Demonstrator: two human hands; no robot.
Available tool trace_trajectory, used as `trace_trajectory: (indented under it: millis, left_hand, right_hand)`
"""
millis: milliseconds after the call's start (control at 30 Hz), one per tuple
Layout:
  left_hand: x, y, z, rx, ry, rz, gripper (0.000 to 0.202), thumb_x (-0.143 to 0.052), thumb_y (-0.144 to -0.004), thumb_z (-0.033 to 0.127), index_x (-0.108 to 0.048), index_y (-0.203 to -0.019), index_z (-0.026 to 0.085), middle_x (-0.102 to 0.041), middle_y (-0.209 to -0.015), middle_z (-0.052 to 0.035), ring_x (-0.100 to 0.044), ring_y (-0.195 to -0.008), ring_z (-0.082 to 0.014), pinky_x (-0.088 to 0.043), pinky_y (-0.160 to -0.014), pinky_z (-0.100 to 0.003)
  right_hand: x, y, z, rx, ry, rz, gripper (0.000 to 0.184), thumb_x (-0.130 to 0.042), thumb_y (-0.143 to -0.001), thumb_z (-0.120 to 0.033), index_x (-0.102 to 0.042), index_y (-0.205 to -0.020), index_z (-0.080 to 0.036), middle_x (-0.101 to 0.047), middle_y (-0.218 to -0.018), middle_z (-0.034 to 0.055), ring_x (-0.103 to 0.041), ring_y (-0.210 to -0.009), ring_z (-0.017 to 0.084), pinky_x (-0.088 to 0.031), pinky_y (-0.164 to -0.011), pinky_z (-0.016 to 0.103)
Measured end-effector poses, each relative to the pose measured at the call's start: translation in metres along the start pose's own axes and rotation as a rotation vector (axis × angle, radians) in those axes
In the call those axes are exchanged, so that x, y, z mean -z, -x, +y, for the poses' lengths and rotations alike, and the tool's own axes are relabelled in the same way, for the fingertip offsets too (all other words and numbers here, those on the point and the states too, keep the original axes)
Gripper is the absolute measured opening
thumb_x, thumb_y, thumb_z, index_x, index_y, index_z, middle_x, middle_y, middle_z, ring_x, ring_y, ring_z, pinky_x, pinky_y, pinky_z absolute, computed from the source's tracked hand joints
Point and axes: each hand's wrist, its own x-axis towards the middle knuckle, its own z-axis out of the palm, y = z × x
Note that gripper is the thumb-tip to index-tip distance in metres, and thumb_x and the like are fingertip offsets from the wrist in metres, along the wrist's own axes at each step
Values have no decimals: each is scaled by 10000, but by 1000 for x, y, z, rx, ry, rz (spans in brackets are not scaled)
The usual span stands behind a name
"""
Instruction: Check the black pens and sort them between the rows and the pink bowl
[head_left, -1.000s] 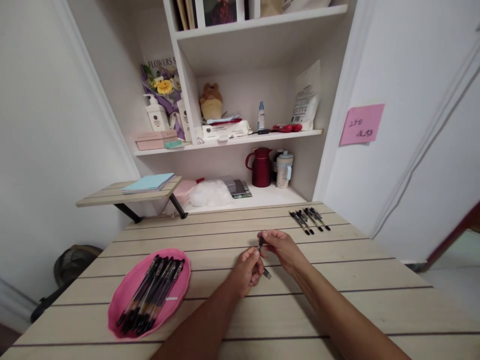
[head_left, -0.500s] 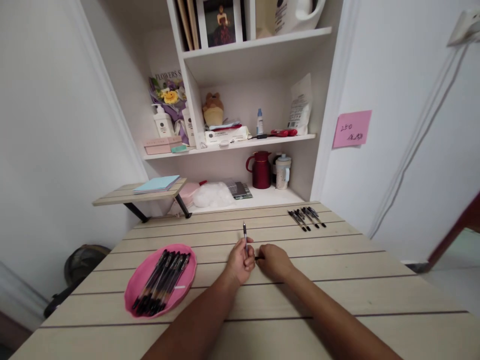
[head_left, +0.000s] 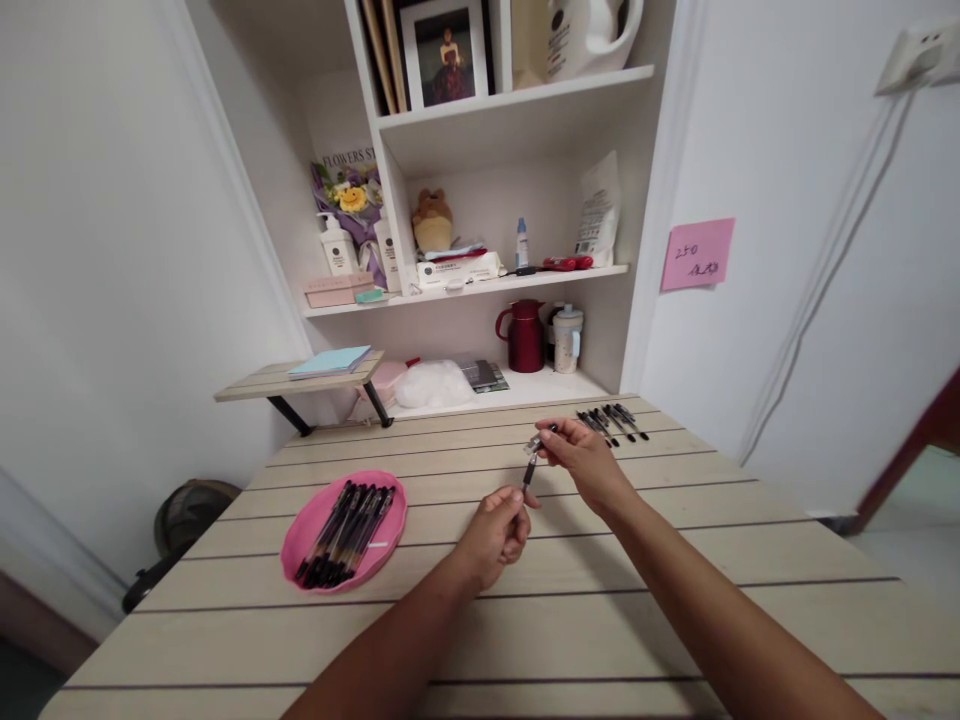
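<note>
My left hand (head_left: 495,535) is closed around the barrel of a pen (head_left: 529,473), whose tip end points up and to the right. Just above that tip, my right hand (head_left: 581,455) pinches a pen cap (head_left: 538,441) with a clear and black look. Cap and tip are very close; whether they touch I cannot tell. Left of my hands, a pink scalloped tray (head_left: 295,530) holds several black-capped pens (head_left: 346,535). Beyond my right hand, several more pens (head_left: 619,422) lie side by side on the table, partly behind that hand.
The slatted wooden table (head_left: 465,660) meets a white shelf unit at the back. A small raised stand (head_left: 255,383) with blue paper (head_left: 330,362) is at the back left. A red jug (head_left: 526,338) and a cup (head_left: 568,340) stand on the low shelf. A pink note (head_left: 697,254) hangs on the wall.
My right hand has risen from the table and moved up and right, bringing the cap to the pen tip. The pen in my left hand now leans right. The view has shifted slightly.
</note>
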Motion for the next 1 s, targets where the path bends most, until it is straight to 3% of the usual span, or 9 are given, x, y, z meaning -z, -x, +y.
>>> trace_trajectory:
  millis: [200,400,1000]
  left_hand:
    - [1,4,-2,-1,-14,20,357,-532,-756,493,-507,-867,155,-423,-468,78,-197,-291,-2,-49,-329,-162]
    - [3,1,-4,16,-12,20,362,-532,-752,497,-501,-875,159,-421,-471,84,-190,-294,-1,-50,-330,-160]
    - [22,-6,-12,29,-12,17,362,-527,-757,485,-525,-875,143,-411,-451,85,-176,-288,-2,-57,-324,-170]
  right_hand:
    - [7,4,-3,60,48,46,352,-667,-647,-408,-606,-894,-165,-590,-655,3,-507,-552,94,-371,-498,219]
    - [11,7,-5,70,176,-37,363,-618,-694,-403,-598,-965,-163,-577,-668,8,-505,-554,104,-367,-480,221]
    - [8,-7,9,23,234,-37,334,-617,-690,-419,-600,-903,-162,-560,-651,-10,-514,-552,107,-360,-492,233]
